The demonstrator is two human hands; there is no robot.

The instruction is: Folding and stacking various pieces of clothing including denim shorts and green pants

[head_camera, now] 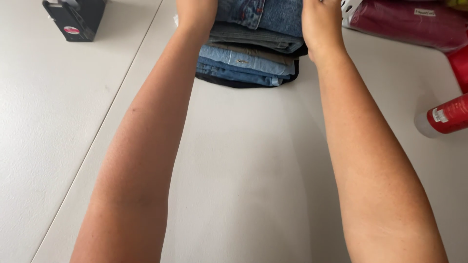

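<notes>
Fingers cropped, left hand (196, 14), right hand (321, 24) flanking folded jeans stack (248, 58), grip unclear

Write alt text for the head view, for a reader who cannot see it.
Two bare hands, left hand and right hand, press the sides of a stack of folded blue denim jeans on a pale grey table. A red cylindrical bottle lies right.

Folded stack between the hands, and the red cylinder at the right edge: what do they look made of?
Folded stack: denim, matte blue and grey, with visible seams and stitching. Red cylinder: looks like smooth, slightly glossy plastic or coated metal; cannot tell which.
</notes>
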